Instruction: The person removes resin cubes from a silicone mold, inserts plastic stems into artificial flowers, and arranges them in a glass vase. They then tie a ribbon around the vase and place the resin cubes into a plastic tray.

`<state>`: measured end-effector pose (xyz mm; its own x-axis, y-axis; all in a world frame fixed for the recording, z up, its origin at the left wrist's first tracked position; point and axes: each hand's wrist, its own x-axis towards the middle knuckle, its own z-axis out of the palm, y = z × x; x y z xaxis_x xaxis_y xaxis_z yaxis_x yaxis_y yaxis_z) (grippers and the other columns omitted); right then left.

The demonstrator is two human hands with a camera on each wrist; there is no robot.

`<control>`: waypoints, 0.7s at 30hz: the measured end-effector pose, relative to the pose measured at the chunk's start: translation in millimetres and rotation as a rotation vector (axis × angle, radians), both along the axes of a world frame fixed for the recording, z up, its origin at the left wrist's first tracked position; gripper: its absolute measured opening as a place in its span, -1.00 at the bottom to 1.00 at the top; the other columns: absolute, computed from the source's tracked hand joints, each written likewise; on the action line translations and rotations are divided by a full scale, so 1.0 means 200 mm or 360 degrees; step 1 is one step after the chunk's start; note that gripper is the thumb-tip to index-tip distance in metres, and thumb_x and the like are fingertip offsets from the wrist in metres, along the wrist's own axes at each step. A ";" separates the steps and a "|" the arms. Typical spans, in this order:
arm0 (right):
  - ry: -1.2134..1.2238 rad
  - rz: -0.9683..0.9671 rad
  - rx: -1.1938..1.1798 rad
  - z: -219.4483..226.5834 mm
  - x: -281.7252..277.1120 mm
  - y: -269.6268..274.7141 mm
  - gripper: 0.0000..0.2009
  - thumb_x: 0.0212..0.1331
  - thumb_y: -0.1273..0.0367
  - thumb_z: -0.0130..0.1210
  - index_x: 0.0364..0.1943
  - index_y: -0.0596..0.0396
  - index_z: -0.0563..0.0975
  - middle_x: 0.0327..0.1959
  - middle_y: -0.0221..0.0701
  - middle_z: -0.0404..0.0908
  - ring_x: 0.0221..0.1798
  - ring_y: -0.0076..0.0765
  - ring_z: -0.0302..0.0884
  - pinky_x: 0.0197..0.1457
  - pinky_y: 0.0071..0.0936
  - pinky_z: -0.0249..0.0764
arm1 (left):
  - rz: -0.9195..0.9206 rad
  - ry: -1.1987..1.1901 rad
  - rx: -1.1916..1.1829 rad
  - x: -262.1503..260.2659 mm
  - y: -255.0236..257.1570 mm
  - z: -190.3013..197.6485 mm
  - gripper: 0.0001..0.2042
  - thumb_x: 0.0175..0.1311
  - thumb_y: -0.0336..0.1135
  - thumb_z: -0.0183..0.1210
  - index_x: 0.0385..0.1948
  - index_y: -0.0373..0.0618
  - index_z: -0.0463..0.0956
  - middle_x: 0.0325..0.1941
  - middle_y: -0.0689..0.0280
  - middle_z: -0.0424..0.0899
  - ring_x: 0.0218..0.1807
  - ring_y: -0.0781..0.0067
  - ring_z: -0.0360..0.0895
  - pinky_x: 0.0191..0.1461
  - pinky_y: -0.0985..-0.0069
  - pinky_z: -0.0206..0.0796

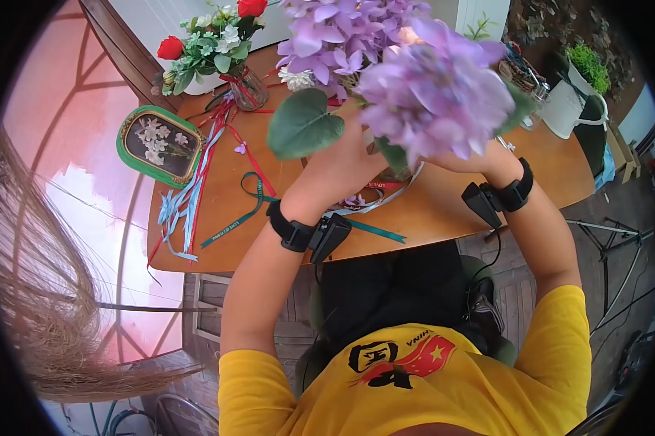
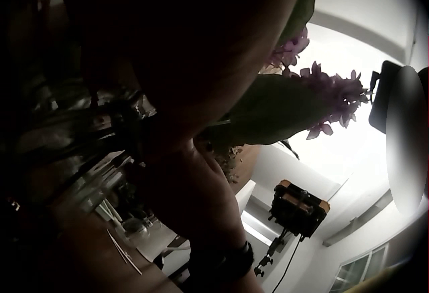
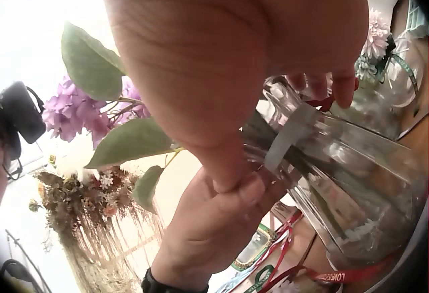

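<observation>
A clear glass vase (image 3: 362, 199) holds purple flowers (image 1: 436, 91) with broad green leaves (image 1: 306, 125). Round its neck runs a pale, translucent ribbon (image 3: 291, 135). My left hand (image 1: 342, 163) is at the neck, thumb and fingers pinching by the end of this band. From the other side my right hand (image 1: 473, 160) curls round the neck, its thumb meeting the left thumb at the band. Blossoms cover most of both hands in the head view. The left wrist view is dark, with the left hand (image 2: 181, 45) filling much of it. I cannot tell exactly how each hand grips the ribbon.
On the wooden table (image 1: 458, 211) lie a green-framed flower picture (image 1: 160, 145), light blue ribbons (image 1: 186, 207) and a dark green ribbon (image 1: 233, 227). Red roses stand in a small glass vase (image 1: 247, 91) at the back left. A white watering can (image 1: 564, 109) is at the right.
</observation>
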<state>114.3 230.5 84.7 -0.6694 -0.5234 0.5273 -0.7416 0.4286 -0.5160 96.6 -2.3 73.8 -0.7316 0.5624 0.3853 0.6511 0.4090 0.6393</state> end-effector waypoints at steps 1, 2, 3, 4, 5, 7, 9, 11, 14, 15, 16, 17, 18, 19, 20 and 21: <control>-0.0062 -0.0022 -0.0019 0.00 0.01 0.00 -0.57 0.27 0.30 0.35 0.19 0.11 0.56 -0.01 -0.35 0.68 0.03 -0.39 0.58 0.13 -0.37 0.53 | -0.0063 -0.0212 0.0020 0.01 0.00 0.02 -0.23 0.19 -0.07 0.44 0.34 -0.29 0.26 0.16 -0.01 0.59 0.20 -0.11 0.57 0.26 0.23 0.40; 0.0006 -0.0036 -0.0032 -0.04 0.00 -0.01 -0.57 0.28 0.30 0.35 0.19 0.11 0.56 0.00 -0.35 0.69 0.03 -0.40 0.58 0.13 -0.37 0.54 | -0.0214 -0.0275 0.0124 -0.05 0.02 -0.02 -0.22 0.18 -0.07 0.46 0.33 -0.29 0.27 0.17 0.00 0.59 0.21 -0.09 0.57 0.27 0.23 0.40; 0.0030 -0.0058 -0.0008 -0.05 0.00 -0.01 -0.61 0.32 0.30 0.31 0.18 0.12 0.57 0.01 -0.35 0.69 0.02 -0.40 0.59 0.12 -0.37 0.55 | -0.0188 -0.0297 0.0175 -0.07 0.03 -0.09 -0.24 0.17 -0.09 0.47 0.31 -0.28 0.30 0.17 0.03 0.60 0.22 -0.04 0.57 0.30 0.24 0.39; 0.0054 -0.0080 0.0016 -0.06 0.00 -0.01 -0.64 0.36 0.30 0.28 0.17 0.13 0.57 0.01 -0.34 0.70 0.01 -0.40 0.60 0.10 -0.37 0.57 | -0.0164 -0.0319 0.0226 -0.10 0.04 -0.15 -0.26 0.15 -0.10 0.49 0.29 -0.28 0.34 0.18 0.06 0.60 0.23 0.02 0.57 0.32 0.24 0.38; -0.0195 -0.0081 -0.0110 -0.06 0.00 -0.02 -0.67 0.38 0.31 0.25 0.15 0.14 0.58 -0.02 -0.34 0.71 -0.01 -0.40 0.61 0.07 -0.37 0.57 | -0.0139 -0.0340 0.0278 -0.12 0.05 -0.21 -0.28 0.14 -0.12 0.51 0.27 -0.27 0.37 0.18 0.10 0.61 0.24 0.08 0.57 0.35 0.25 0.37; -0.0700 -0.0084 -0.0355 -0.08 0.01 -0.04 -0.71 0.43 0.31 0.21 0.11 0.15 0.59 -0.08 -0.35 0.71 -0.07 -0.40 0.62 0.02 -0.37 0.59 | -0.0118 -0.0320 0.0319 -0.17 0.06 -0.27 -0.27 0.12 -0.14 0.53 0.27 -0.26 0.37 0.17 0.11 0.61 0.23 0.11 0.57 0.35 0.26 0.37; -0.0528 -0.0183 -0.0204 -0.09 0.00 -0.05 -0.76 0.46 0.31 0.16 0.04 0.18 0.59 -0.17 -0.38 0.70 -0.13 -0.41 0.62 -0.04 -0.38 0.59 | -0.0148 -0.0289 0.0364 -0.19 0.05 -0.30 -0.26 0.10 -0.16 0.54 0.28 -0.24 0.36 0.17 0.12 0.61 0.22 0.13 0.58 0.32 0.26 0.39; -0.0860 -0.0295 -0.0020 -0.02 0.02 -0.07 -0.77 0.46 0.31 0.15 0.01 0.19 0.60 -0.19 -0.38 0.69 -0.15 -0.41 0.62 -0.06 -0.39 0.59 | -0.0161 -0.0135 0.0336 -0.22 0.02 -0.34 -0.27 0.08 -0.17 0.55 0.27 -0.22 0.37 0.15 0.12 0.62 0.18 0.14 0.60 0.25 0.27 0.44; -0.0570 -0.0141 -0.0187 -0.13 0.00 -0.10 -0.64 0.46 0.24 0.16 0.17 0.19 0.54 -0.04 -0.28 0.67 0.03 -0.26 0.60 0.13 -0.29 0.55 | -0.0084 0.0178 0.0211 -0.25 -0.05 -0.38 -0.41 0.14 -0.21 0.50 0.18 -0.20 0.46 0.07 0.16 0.66 0.10 0.22 0.64 0.14 0.32 0.48; -0.0406 -0.0079 -0.0224 -0.15 -0.01 -0.11 -0.60 0.45 0.22 0.17 0.20 0.19 0.53 0.02 -0.25 0.66 0.09 -0.21 0.60 0.19 -0.26 0.54 | -0.0046 0.0218 0.0186 -0.24 -0.09 -0.38 -0.50 0.20 -0.22 0.45 0.12 -0.21 0.51 0.04 0.18 0.67 0.07 0.29 0.64 0.11 0.36 0.48; -0.0439 -0.0105 -0.0126 -0.16 -0.01 -0.11 -0.56 0.44 0.19 0.18 0.22 0.21 0.52 0.09 -0.21 0.62 0.16 -0.16 0.56 0.24 -0.24 0.50 | -0.0010 0.0260 0.0161 -0.22 -0.14 -0.38 -0.59 0.26 -0.23 0.40 0.07 -0.22 0.55 0.01 0.21 0.69 0.04 0.37 0.64 0.07 0.40 0.48; -0.0475 -0.0132 -0.0029 -0.16 0.00 -0.10 -0.52 0.43 0.16 0.19 0.24 0.22 0.50 0.16 -0.16 0.59 0.24 -0.10 0.52 0.30 -0.23 0.47 | 0.0024 0.0299 0.0134 -0.20 -0.17 -0.36 -0.67 0.32 -0.25 0.36 0.01 -0.23 0.60 -0.02 0.24 0.71 0.01 0.44 0.64 0.04 0.44 0.48; -0.0498 -0.0139 0.0081 -0.17 0.00 -0.09 -0.49 0.41 0.13 0.20 0.26 0.22 0.49 0.21 -0.15 0.56 0.29 -0.07 0.49 0.32 -0.22 0.45 | 0.0065 0.0271 0.0098 -0.16 -0.21 -0.34 -0.70 0.35 -0.25 0.34 -0.01 -0.23 0.62 -0.06 0.26 0.72 -0.02 0.48 0.64 0.02 0.46 0.48; -0.0517 -0.0143 0.0193 -0.19 0.00 -0.08 -0.46 0.40 0.11 0.21 0.27 0.22 0.48 0.26 -0.13 0.53 0.33 -0.04 0.46 0.35 -0.21 0.44 | 0.0106 0.0243 0.0060 -0.13 -0.25 -0.30 -0.73 0.38 -0.25 0.31 -0.04 -0.23 0.65 -0.10 0.27 0.72 -0.05 0.52 0.64 0.00 0.48 0.48; -0.0522 -0.0125 0.0321 -0.22 -0.01 -0.06 -0.44 0.38 0.09 0.23 0.29 0.20 0.48 0.29 -0.13 0.50 0.36 -0.03 0.43 0.35 -0.22 0.45 | 0.0156 0.0148 0.0016 -0.06 -0.28 -0.19 -0.73 0.38 -0.23 0.32 -0.05 -0.23 0.65 -0.15 0.27 0.73 -0.08 0.52 0.64 -0.02 0.47 0.47; -0.0525 -0.0108 0.0447 -0.24 -0.02 -0.04 -0.42 0.36 0.08 0.25 0.31 0.18 0.47 0.32 -0.13 0.48 0.39 -0.03 0.41 0.35 -0.22 0.46 | 0.0241 0.0153 0.0041 -0.06 -0.30 -0.18 -0.72 0.39 -0.19 0.30 -0.08 -0.23 0.65 -0.25 0.29 0.70 -0.15 0.52 0.62 -0.06 0.45 0.45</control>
<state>110.2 221.5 37.1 -0.8160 -0.5648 0.1229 -0.5218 0.6284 -0.5768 84.0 -63.3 38.6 -0.7662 0.4379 0.4702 0.6420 0.4913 0.5886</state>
